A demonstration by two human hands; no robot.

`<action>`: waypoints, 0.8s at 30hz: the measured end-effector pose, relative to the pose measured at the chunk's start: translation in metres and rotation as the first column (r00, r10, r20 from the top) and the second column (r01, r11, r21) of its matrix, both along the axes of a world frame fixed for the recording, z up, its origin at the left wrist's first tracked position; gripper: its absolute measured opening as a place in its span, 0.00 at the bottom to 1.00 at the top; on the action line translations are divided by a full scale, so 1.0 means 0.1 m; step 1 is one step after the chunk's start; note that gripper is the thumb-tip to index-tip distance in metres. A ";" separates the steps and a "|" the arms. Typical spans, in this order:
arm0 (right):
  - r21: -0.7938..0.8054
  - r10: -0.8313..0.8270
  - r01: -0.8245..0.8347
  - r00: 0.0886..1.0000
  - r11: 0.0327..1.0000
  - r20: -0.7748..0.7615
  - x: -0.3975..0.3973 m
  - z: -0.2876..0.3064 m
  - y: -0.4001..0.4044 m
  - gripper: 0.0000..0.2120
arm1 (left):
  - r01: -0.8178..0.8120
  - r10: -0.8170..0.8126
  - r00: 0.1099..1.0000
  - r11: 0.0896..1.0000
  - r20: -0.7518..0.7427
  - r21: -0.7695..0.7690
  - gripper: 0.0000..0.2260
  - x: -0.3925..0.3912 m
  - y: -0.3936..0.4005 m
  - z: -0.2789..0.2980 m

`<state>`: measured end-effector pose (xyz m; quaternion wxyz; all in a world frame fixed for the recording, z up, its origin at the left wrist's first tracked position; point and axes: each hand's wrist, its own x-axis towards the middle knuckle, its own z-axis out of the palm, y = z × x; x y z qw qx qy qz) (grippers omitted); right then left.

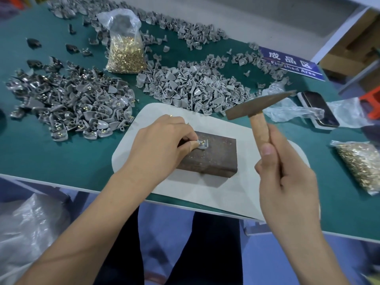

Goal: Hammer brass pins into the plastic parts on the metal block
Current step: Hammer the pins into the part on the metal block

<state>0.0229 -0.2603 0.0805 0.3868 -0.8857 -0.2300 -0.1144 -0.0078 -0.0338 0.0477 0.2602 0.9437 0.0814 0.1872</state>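
brass pin [202,142] stands tilted in a small grey plastic part [202,144] that lies on the top face of the dark metal block [211,159], near the block's far left corner. the left hand [162,145] rests over the block's left end, its thumb and forefinger pinching the plastic part by its left side and holding it down against the metal. the right hand [287,179] has its fingers wrapped around the wooden handle of a hammer [259,108], thumb laid along the shaft; the hammer's head is raised above and to the right of the block, clear of the pin, with its blunt face pointing left and its wedge end pointing away to the right.

the block sits on a pale mat [205,194] with rounded corners, which lies on the green table [61,157] and overhangs its near edge. beyond the mat, a heap of grey plastic parts without pins [191,87] lies in the middle, and a heap of parts with brass pins showing [70,108] lies to the left. a clear bag of brass pins [125,52] stands upright behind them, and a second bag of pins [357,165] lies at the right edge. a blue sign [292,62] reading "finished area" lies at the far right, with a phone [318,109] just in front of it on crumpled clear plastic.
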 end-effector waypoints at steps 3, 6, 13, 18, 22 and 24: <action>-0.123 0.092 -0.109 0.987 0.986 -0.135 0.01 -0.13 0.03 0.17 | 0.020 -0.020 1.000 1.000 0.005 0.013 0.03 0.00 0.03 -0.01; -0.184 0.141 -0.174 0.974 0.968 -0.180 0.05 -0.17 0.04 0.16 | 0.046 -0.046 0.999 0.999 0.005 0.017 0.02 0.01 0.06 0.00; -0.188 0.154 -0.185 0.974 0.965 -0.164 0.12 -0.08 0.00 0.17 | 0.040 -0.040 0.999 0.999 0.021 0.011 0.02 0.01 0.05 -0.03; -0.173 0.092 -0.110 0.990 0.979 -0.110 0.07 0.00 0.00 0.18 | 0.042 -0.042 0.998 0.999 0.043 -0.003 0.02 0.03 0.05 -0.04; -0.201 0.085 -0.120 0.981 0.972 -0.171 0.03 -0.12 0.06 0.19 | 0.052 -0.052 0.998 0.999 0.045 -0.008 0.02 0.03 0.07 -0.05; -0.214 0.073 -0.107 0.985 0.971 -0.159 0.00 -0.19 0.07 0.21 | 0.055 -0.054 0.997 0.998 0.046 -0.013 0.02 0.03 0.08 -0.06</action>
